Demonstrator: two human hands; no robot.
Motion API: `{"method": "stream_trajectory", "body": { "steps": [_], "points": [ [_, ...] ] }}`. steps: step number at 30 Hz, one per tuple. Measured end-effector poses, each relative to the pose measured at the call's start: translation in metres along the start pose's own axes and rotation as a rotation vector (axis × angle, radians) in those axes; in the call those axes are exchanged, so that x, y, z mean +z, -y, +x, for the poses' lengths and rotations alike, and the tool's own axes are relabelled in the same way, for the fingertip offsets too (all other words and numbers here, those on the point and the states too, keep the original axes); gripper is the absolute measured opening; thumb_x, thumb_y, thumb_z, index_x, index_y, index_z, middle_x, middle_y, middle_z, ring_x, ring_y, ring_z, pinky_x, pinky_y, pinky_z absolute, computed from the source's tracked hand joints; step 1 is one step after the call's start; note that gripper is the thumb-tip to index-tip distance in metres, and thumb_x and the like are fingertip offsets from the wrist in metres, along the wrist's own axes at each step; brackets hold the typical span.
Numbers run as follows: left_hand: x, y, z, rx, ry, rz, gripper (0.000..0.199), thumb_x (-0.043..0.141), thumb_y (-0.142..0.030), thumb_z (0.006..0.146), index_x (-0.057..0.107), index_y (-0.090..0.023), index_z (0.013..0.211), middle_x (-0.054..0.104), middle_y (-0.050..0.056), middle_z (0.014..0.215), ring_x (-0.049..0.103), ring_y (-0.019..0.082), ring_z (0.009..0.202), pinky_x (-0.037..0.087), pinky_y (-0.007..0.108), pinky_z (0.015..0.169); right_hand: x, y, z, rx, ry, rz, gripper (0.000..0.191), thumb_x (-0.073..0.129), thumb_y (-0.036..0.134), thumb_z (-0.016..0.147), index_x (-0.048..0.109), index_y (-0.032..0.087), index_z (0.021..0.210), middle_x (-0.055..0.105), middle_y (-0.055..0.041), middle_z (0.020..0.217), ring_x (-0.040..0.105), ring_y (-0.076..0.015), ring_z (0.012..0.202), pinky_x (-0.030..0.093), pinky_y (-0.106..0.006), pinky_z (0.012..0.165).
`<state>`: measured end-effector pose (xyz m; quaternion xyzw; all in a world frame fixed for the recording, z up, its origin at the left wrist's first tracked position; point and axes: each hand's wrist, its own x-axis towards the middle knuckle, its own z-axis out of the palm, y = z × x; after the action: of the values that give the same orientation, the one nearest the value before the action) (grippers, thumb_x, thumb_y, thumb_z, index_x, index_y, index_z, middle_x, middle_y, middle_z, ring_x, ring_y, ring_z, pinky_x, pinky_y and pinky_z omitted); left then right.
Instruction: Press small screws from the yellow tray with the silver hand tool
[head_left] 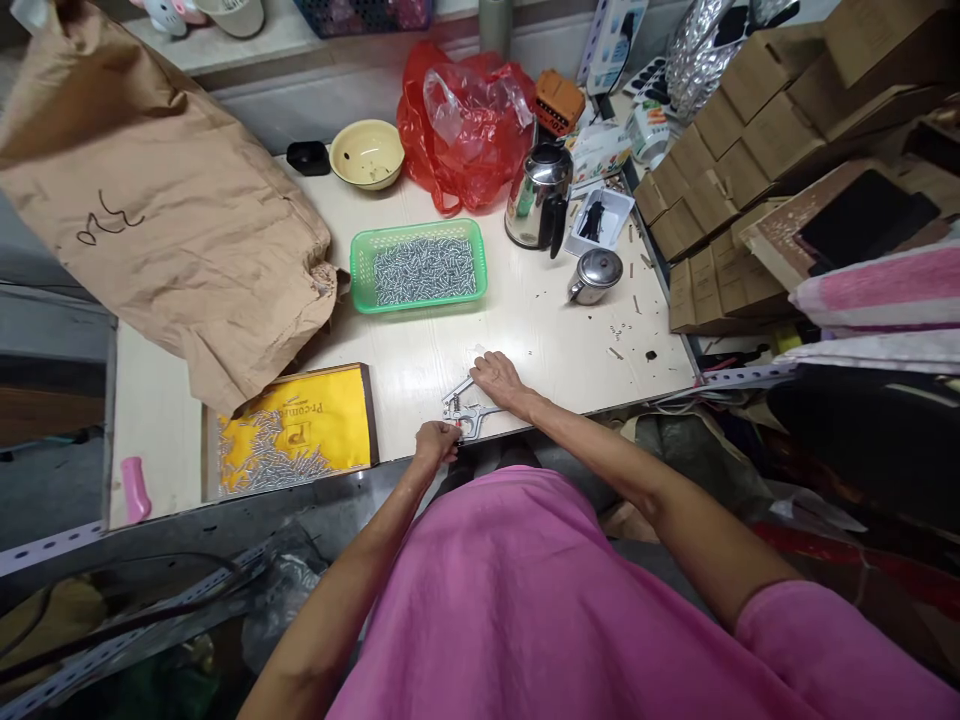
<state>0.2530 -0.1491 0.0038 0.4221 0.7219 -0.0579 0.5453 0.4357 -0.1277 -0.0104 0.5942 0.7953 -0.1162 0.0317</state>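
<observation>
A silver metal hand tool with a spring and two handles lies at the table's front edge. My right hand is closed around its upper handle. My left hand pinches at the tool's lower left end, where a bit of red shows; what sits between those fingers is too small to make out. To the left is a yellow-lined tray with many small metal pins. Behind the tool stands a green plastic basket full of similar metal pins.
A big brown paper sack leans over the tray. A red plastic bag, cream bowl, steel kettle and lidded steel cup stand at the back. Cardboard boxes are stacked right. A pink handle lies front left.
</observation>
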Motion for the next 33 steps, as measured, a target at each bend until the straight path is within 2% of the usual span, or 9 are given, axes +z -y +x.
{"method": "stream_trajectory", "body": {
  "steps": [6, 7, 11, 15, 20, 25, 27, 30, 33],
  "points": [
    [-0.001, 0.005, 0.006, 0.015, 0.026, -0.023, 0.014, 0.068, -0.025, 0.072, 0.065, -0.012, 0.075, 0.054, -0.005, 0.045, 0.052, 0.008, 0.04, 0.047, 0.019, 0.046, -0.009, 0.001, -0.021, 0.04, 0.038, 0.084, 0.019, 0.05, 0.014, 0.091, 0.061, 0.013, 0.106, 0.062, -0.0118, 0.103, 0.05, -0.0244, 0.1, 0.039, -0.036, 0.082],
    [-0.001, 0.006, 0.008, 0.023, 0.034, -0.02, 0.014, 0.067, -0.026, 0.072, 0.065, -0.012, 0.076, 0.054, -0.004, 0.045, 0.052, 0.009, 0.04, 0.047, 0.019, 0.046, -0.01, 0.001, -0.025, 0.039, 0.029, 0.111, 0.024, 0.055, 0.019, 0.089, 0.059, 0.013, 0.112, 0.062, -0.0121, 0.105, 0.05, -0.0249, 0.102, 0.039, -0.037, 0.083],
    [-0.002, 0.008, 0.011, 0.041, 0.053, 0.007, 0.018, 0.069, -0.029, 0.072, 0.065, -0.012, 0.077, 0.054, -0.004, 0.046, 0.053, 0.008, 0.04, 0.047, 0.019, 0.046, -0.008, 0.001, -0.044, 0.025, -0.028, 0.188, 0.071, 0.075, 0.039, 0.074, 0.044, 0.01, 0.131, 0.055, -0.0167, 0.122, 0.047, -0.0279, 0.111, 0.037, -0.041, 0.094],
    [-0.003, 0.008, 0.014, 0.05, 0.071, 0.039, 0.018, 0.069, -0.029, 0.072, 0.065, -0.012, 0.077, 0.054, -0.004, 0.045, 0.051, 0.008, 0.037, 0.046, 0.019, 0.045, 0.002, 0.001, -0.055, 0.058, -0.092, 0.168, 0.092, 0.083, 0.042, 0.063, 0.038, 0.008, 0.136, 0.045, -0.0207, 0.134, 0.04, -0.0323, 0.122, 0.023, -0.049, 0.107],
    [-0.003, 0.005, 0.017, 0.044, 0.095, 0.054, 0.014, 0.067, -0.026, 0.074, 0.063, -0.013, 0.074, 0.053, -0.004, 0.045, 0.05, 0.008, 0.037, 0.046, 0.021, 0.046, 0.006, 0.007, -0.052, 0.111, -0.063, 0.122, 0.091, 0.081, 0.044, 0.065, 0.038, 0.007, 0.135, 0.054, -0.0174, 0.12, 0.046, -0.0303, 0.11, 0.023, -0.048, 0.106],
    [-0.005, 0.005, 0.009, 0.061, 0.079, 0.103, 0.017, 0.066, -0.03, 0.076, 0.064, -0.013, 0.074, 0.056, -0.001, 0.05, 0.056, 0.011, 0.046, 0.047, 0.023, 0.051, 0.003, 0.013, -0.054, 0.132, -0.019, 0.106, 0.069, 0.079, 0.042, 0.069, 0.049, 0.008, 0.122, 0.057, -0.0148, 0.109, 0.049, -0.0273, 0.1, 0.037, -0.039, 0.09],
    [-0.007, 0.006, 0.001, 0.166, -0.027, 0.249, 0.02, 0.064, -0.034, 0.079, 0.066, -0.014, 0.078, 0.062, 0.003, 0.062, 0.062, 0.015, 0.059, 0.049, 0.025, 0.058, 0.002, 0.015, -0.056, 0.151, -0.011, 0.109, 0.06, 0.078, 0.041, 0.071, 0.052, 0.01, 0.116, 0.057, -0.014, 0.107, 0.049, -0.0263, 0.098, 0.038, -0.036, 0.083],
    [-0.008, 0.0, -0.011, 0.519, -0.26, 0.542, 0.025, 0.058, -0.036, 0.084, 0.066, -0.016, 0.097, 0.065, 0.01, 0.096, 0.062, 0.023, 0.094, 0.05, 0.032, 0.076, 0.002, 0.017, -0.052, 0.154, -0.015, 0.106, 0.055, 0.078, 0.039, 0.072, 0.053, 0.011, 0.113, 0.057, -0.0132, 0.107, 0.049, -0.0259, 0.098, 0.038, -0.036, 0.081],
    [-0.011, -0.016, -0.01, 0.878, -0.284, 0.767, 0.042, 0.064, -0.028, 0.08, 0.057, -0.017, 0.119, 0.056, 0.013, 0.122, 0.048, 0.028, 0.115, 0.045, 0.038, 0.091, 0.0, 0.021, -0.039, 0.113, -0.026, 0.102, 0.053, 0.078, 0.034, 0.072, 0.053, 0.012, 0.114, 0.057, -0.0125, 0.108, 0.048, -0.0258, 0.1, 0.038, -0.036, 0.082]
  ]
}}
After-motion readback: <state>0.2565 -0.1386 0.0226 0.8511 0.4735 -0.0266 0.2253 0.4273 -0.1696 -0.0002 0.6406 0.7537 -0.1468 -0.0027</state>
